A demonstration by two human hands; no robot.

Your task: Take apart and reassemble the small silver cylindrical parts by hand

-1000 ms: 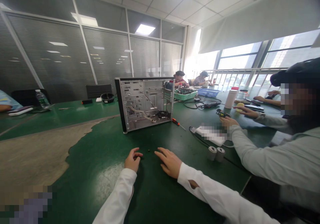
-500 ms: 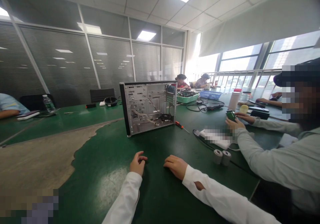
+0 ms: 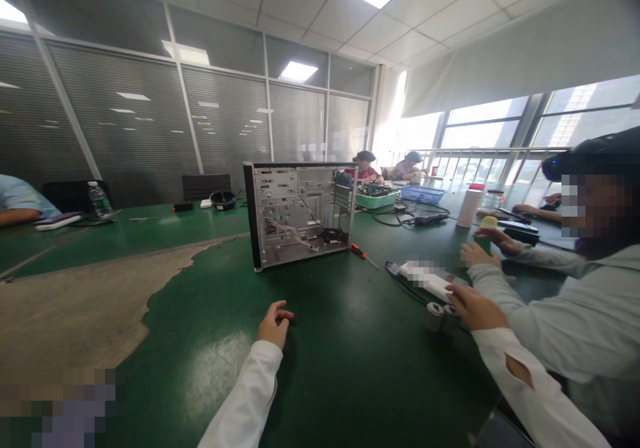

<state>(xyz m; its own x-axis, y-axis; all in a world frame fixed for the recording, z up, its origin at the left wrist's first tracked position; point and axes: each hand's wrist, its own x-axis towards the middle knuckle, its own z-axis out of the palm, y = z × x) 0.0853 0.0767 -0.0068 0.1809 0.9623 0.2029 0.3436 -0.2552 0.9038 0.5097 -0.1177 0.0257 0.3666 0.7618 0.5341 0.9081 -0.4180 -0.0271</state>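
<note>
A computer case (image 3: pixel 313 215) stands on the green table with its side panel off, showing bundled wires and a black fan inside. My left hand (image 3: pixel 274 323) rests on the table in front of it, fingers loosely bent and apart, holding nothing. My right hand (image 3: pixel 477 308) reaches out to the right with fingers extended, above or beside two pale cylinders (image 3: pixel 435 317); whether it touches them I cannot tell. Just beyond its fingertips lies a long white object (image 3: pixel 425 280), partly blurred out, with a black cable. An orange-handled screwdriver (image 3: pixel 359 251) lies by the case's right corner.
On the right sits a co-worker, whose hands (image 3: pixel 483 251) are close to my right hand. Farther back are a green basket (image 3: pixel 377 199) of parts, a blue basket (image 3: pixel 423 195), dark cables and a white bottle (image 3: pixel 469 208). A bare patch (image 3: pixel 100 308) marks the tabletop at left.
My right hand has swung right from the middle of the table to the pale cylinders. My left hand has stayed put. The co-worker's hands have shifted slightly.
</note>
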